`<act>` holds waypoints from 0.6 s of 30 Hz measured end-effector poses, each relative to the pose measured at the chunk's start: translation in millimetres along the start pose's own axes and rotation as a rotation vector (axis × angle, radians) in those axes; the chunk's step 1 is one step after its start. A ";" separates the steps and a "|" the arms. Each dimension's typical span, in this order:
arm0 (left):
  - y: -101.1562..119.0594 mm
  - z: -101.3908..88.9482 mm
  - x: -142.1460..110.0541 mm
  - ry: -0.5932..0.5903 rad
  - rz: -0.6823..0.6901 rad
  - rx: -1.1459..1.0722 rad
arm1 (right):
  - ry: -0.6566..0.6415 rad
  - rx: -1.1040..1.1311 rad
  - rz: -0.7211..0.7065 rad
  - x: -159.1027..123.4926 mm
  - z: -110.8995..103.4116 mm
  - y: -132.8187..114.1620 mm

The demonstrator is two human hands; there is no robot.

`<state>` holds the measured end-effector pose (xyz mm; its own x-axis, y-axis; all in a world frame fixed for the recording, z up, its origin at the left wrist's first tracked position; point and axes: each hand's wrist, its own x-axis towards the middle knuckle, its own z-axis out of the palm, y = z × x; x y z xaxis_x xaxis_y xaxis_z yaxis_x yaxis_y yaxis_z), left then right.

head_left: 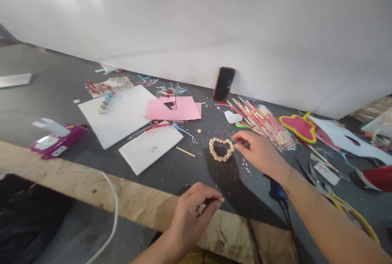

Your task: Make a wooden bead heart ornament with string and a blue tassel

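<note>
My left hand (197, 207) is at the front edge of the dark table, its thumb and index finger closed on a small beige piece (221, 200). A heart-shaped ring (211, 148) of small beige pieces lies farther in, with a thin red string (222, 134) at its top. My right hand (255, 149) is at the heart's right side, fingertips close to its rim. Its thumb and index finger look slightly apart, with nothing visible between them; whether they touch the heart I cannot tell. Several loose beige pieces (246, 166) lie below that hand.
A phone (224, 84) leans against the white wall. Wrapped sticks (255, 117), a white paper heart (232, 117) and scissors (309, 172) lie right. A blue-handled tool (277, 190) is under my right forearm. Pink paper (186, 108), a white foam block (150, 149) and a purple power strip (61, 143) are left.
</note>
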<state>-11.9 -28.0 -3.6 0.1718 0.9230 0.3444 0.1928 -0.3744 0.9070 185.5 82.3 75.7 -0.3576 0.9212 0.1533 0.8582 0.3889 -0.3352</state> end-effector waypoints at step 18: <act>-1.0 -1.0 0.8 0.088 -0.157 -0.045 | -0.051 0.292 -0.301 87.2 30.5 -55.2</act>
<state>-13.0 -26.8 -4.0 0.0572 0.9748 0.2155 0.1665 -0.2222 0.9607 95.7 141.5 79.2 -0.6003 0.7628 0.2405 0.5748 0.6205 -0.5334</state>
